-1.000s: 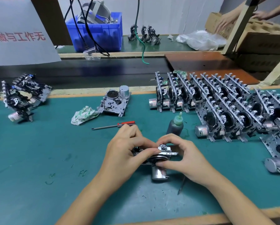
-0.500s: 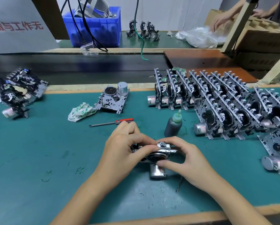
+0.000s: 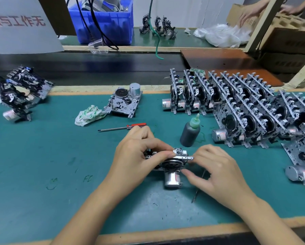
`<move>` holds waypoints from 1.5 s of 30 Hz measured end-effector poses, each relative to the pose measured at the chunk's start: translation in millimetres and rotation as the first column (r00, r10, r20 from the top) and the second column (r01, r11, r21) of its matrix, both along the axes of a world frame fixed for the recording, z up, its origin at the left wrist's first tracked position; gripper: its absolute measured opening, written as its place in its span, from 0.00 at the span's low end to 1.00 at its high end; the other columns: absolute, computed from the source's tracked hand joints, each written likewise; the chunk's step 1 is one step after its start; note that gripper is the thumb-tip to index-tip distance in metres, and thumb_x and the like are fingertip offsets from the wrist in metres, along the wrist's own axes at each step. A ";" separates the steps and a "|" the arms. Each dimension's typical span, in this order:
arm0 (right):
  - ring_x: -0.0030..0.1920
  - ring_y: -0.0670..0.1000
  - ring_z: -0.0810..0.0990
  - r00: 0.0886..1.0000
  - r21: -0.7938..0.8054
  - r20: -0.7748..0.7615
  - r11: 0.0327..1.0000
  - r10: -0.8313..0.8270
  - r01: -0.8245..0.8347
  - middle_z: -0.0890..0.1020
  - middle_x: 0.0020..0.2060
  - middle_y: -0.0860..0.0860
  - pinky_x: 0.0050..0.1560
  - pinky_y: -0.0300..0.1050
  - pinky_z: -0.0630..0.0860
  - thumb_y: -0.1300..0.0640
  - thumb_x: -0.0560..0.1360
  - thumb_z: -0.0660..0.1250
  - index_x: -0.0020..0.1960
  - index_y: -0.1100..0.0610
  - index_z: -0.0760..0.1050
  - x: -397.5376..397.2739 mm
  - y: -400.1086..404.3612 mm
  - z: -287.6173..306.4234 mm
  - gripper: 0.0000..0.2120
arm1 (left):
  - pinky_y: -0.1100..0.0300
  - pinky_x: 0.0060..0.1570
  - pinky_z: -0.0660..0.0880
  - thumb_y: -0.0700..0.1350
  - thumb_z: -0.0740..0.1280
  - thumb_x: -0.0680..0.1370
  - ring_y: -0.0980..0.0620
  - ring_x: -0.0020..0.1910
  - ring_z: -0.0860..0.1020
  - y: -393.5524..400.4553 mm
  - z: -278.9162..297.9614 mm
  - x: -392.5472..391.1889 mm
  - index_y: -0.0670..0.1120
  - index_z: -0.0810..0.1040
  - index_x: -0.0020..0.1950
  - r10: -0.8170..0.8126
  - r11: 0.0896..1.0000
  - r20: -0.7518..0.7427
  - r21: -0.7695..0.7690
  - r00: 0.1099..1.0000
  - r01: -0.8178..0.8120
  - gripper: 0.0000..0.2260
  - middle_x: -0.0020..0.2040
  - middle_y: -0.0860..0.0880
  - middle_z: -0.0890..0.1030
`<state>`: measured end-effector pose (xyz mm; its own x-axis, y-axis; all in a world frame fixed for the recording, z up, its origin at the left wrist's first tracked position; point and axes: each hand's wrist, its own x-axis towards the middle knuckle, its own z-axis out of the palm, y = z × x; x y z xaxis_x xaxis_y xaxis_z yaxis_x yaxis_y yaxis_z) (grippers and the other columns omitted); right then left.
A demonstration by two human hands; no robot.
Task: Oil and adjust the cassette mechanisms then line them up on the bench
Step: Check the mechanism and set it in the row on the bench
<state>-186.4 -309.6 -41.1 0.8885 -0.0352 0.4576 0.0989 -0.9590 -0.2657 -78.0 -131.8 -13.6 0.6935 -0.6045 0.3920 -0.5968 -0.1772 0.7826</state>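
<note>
Observing: we see both hands working one cassette mechanism (image 3: 171, 160) near the middle of the green worktop (image 3: 42, 165), toward its near edge.
Left hand (image 3: 137, 156): curled over the mechanism's left part, thumb and fingertips clamped on its top plate.
Right hand (image 3: 217, 172): thumb and forefinger pinch the mechanism's right end; the remaining fingers are loosely bent.
Mechanism in hand: tilted, flywheel facing us, silver motor can pointing toward the near edge.
Oil bottle (image 3: 190, 132): dark body, green nozzle, upright just beyond the hands.
Screwdriver (image 3: 122, 127): red handle, lying flat beyond the left hand, tip toward the left edge.
Thin probe (image 3: 195, 195): lying on the worktop under the right hand; we cannot tell what tool it is.
Lined-up mechanisms (image 3: 236, 106): standing on edge in close rows along the far right of the worktop, reaching the right edge.
Single mechanism (image 3: 125, 101): flat at the far edge, centre, with a crumpled rag (image 3: 89, 115) touching its left corner.
Loose pile of mechanisms (image 3: 19, 92): far left corner.
Blue crate (image 3: 109, 23): on the bench beyond the worktop.
</note>
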 end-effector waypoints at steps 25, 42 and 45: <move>0.46 0.47 0.79 0.962 0.763 -0.141 0.645 0.236 -0.047 0.80 0.41 0.43 0.52 0.44 0.74 0.59 0.63 0.79 0.44 0.45 0.79 25.1 11.8 8.6 0.15 | 0.68 0.40 0.64 0.52 0.71 0.69 0.59 0.38 0.69 -0.2 3.7 2.7 0.56 0.84 0.42 -0.069 0.997 -0.038 0.038 0.997 0.070 0.04 0.32 0.55 0.69; 0.36 0.53 0.77 0.990 -0.034 0.121 0.996 -0.073 0.077 0.76 0.28 0.49 0.38 0.46 0.72 0.43 0.71 0.65 0.31 0.58 0.76 1.2 9.4 -3.7 0.19 | 0.65 0.39 0.65 0.52 0.71 0.69 0.57 0.39 0.71 0.5 0.9 2.3 0.59 0.84 0.42 -0.034 0.999 -0.026 0.036 0.999 0.035 0.03 0.33 0.55 0.71; 0.36 0.52 0.76 0.992 -0.070 0.108 0.995 -0.064 0.072 0.77 0.29 0.48 0.40 0.42 0.67 0.41 0.71 0.64 0.31 0.57 0.77 2.6 6.0 1.1 0.21 | 0.65 0.40 0.65 0.52 0.71 0.69 0.56 0.40 0.71 0.4 2.2 2.4 0.59 0.83 0.41 -0.045 0.998 -0.027 0.046 0.999 0.047 0.03 0.33 0.55 0.71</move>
